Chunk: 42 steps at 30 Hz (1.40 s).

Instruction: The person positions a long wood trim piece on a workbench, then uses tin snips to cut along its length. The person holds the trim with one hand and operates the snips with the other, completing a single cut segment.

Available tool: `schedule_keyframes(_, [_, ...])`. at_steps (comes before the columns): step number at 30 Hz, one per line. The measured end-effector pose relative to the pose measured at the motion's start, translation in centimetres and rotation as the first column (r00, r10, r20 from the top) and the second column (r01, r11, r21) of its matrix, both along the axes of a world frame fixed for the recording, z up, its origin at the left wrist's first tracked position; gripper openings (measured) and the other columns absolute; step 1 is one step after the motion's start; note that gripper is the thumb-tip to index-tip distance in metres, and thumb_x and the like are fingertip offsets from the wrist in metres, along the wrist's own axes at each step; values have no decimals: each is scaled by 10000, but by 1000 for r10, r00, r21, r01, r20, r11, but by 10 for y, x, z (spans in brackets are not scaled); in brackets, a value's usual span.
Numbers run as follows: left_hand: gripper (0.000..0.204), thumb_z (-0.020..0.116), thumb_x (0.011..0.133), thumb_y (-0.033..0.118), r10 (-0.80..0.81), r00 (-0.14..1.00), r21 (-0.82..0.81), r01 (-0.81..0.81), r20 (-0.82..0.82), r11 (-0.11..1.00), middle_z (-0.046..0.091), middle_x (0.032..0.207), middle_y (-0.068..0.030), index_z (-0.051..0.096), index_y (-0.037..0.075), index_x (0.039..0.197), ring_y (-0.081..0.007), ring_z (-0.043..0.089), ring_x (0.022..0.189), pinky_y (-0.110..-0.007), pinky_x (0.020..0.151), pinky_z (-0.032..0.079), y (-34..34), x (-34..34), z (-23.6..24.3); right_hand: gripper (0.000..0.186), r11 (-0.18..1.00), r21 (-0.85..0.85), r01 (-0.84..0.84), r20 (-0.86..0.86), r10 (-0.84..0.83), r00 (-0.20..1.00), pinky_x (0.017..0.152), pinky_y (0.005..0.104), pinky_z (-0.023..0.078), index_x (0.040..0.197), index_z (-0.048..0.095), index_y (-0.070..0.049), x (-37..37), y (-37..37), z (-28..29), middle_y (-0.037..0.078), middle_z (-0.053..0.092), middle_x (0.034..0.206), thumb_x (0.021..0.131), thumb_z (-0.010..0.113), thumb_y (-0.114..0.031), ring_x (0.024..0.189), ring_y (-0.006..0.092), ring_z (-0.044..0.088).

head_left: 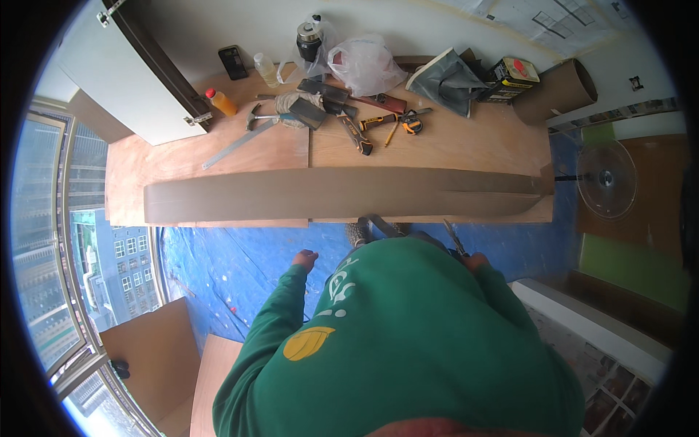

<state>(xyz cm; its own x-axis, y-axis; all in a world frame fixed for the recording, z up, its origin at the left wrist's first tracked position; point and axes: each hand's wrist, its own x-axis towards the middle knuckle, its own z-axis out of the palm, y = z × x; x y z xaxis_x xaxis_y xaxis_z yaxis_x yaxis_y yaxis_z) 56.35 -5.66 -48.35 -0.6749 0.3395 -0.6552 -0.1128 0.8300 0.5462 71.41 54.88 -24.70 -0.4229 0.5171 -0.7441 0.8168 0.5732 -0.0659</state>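
My left hand (305, 259) hangs beside my body over the blue sheet, its fingers loosely curled with nothing visible in them. In my right hand (475, 261), partly hidden by the green sleeve, is a pair of scissors (457, 239); the blades point forward toward the table's near edge. A long brown strip of board or cardboard (313, 195) lies across the front of the wooden worktable (240, 149). Its right end shows a lengthwise split or fold. Neither hand touches it.
Behind the strip lie a hammer (255, 116), metal ruler (240, 144), utility knife (357, 136), pencil (392, 134) and tape measure (412, 124). An orange bottle (221, 102) and plastic bag (365, 64) stand farther back. A fan (606, 178) is at right, windows (44, 218) at left.
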Motion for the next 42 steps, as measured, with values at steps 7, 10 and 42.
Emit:
schedule_keyframes(7, [334,665,920,280,275,935,48,-292,226,955,726,927,-124,718,-28,1039,-233,711,781,-367,691,603,10,-1,16,673,970,-126,206,-55,-214,975,592,428,528,760,708,76,2,-1,19,227,703,776,737,800,-590,636,293,694])
schedule_keyframes(10, [310,623,939,276,-32,999,114,36,-34,993,722,947,-133,716,-13,1004,-238,721,791,-369,682,603,-1,5,0,677,977,-95,191,-122,-202,972,644,450,534,780,702,78,0,2,12,237,705,787,735,803,-590,682,337,696])
schedule_keyframes(42, [521,633,922,519,341,937,-175,-349,-78,920,701,1225,-195,723,96,1212,-379,664,1143,-455,974,511,113,179,87,1220,874,253,-415,-202,468,861,1217,582,188,1614,239,-170,-221,182,-33,237,352,1552,668,843,-649,1458,427,305])
